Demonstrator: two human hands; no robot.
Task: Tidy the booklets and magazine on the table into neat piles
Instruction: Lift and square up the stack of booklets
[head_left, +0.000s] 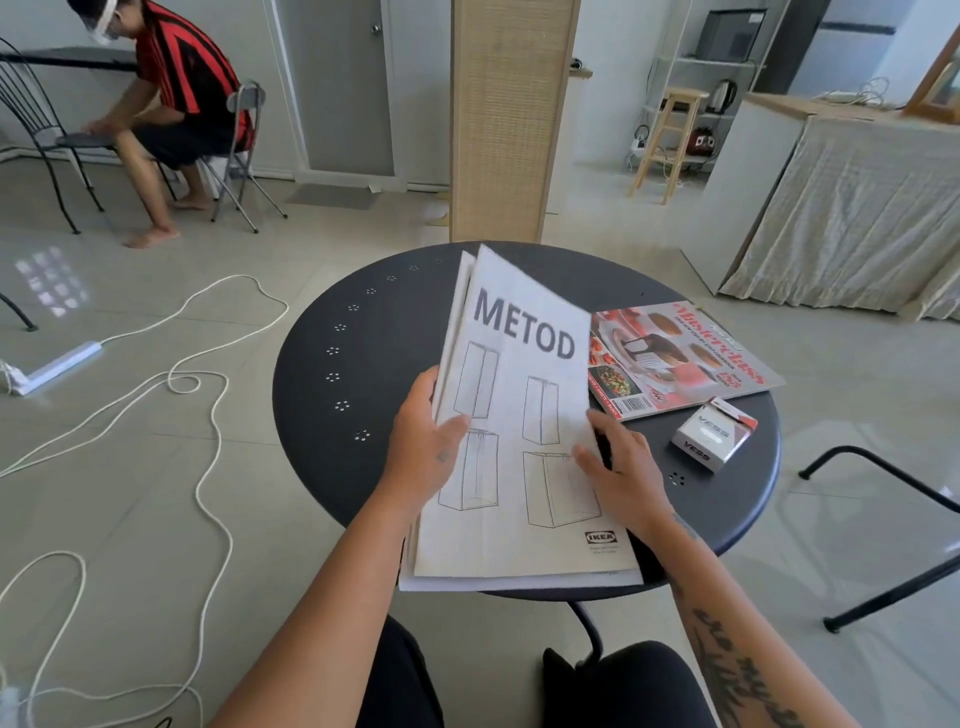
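Topmost, "METOD" booklet, IKEA-marked.

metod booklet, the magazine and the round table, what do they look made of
METOD booklet: matte uncoated paper, it seems; dull off-white cover that bends softly between the hands.
Magazine: glossy coated paper; a sheen on the colour cover.
Round table: probably painted metal, dark matte; thin top with small punched hole clusters.

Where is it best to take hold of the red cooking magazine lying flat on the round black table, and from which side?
Probably the red cooking magazine's near right corner, beside the small white box, approached from the right: it lies flat, and its left edge is hidden behind the raised white METOD booklet.
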